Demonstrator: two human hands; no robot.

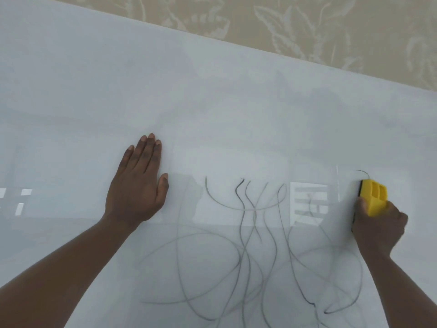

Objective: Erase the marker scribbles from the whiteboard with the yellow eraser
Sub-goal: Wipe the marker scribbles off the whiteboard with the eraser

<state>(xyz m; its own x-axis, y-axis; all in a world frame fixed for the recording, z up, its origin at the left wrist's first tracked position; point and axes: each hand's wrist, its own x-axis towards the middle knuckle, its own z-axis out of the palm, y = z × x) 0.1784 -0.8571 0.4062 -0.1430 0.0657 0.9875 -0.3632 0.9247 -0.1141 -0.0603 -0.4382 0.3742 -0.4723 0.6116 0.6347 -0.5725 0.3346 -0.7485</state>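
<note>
Glossy whiteboard (212, 102) carries thin looping grey scribbles (255, 256) at lower centre. Right hand (378, 226) clenches the ribbed yellow plastic eraser (374, 194) at right; left hand (139, 183) lies flat, fingers spread loose.

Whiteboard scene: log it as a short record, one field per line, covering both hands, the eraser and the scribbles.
surface: whiteboard, glossy, with reflections
left hand: open, flat on the board, left of the scribbles
right hand: gripping the eraser
eraser: yellow with a dark pad, at the right edge of the scribbles, by a short stray line
scribbles: thin dark loops between the hands and below them, mostly unerased
background: patterned beige wall beyond the board
</note>
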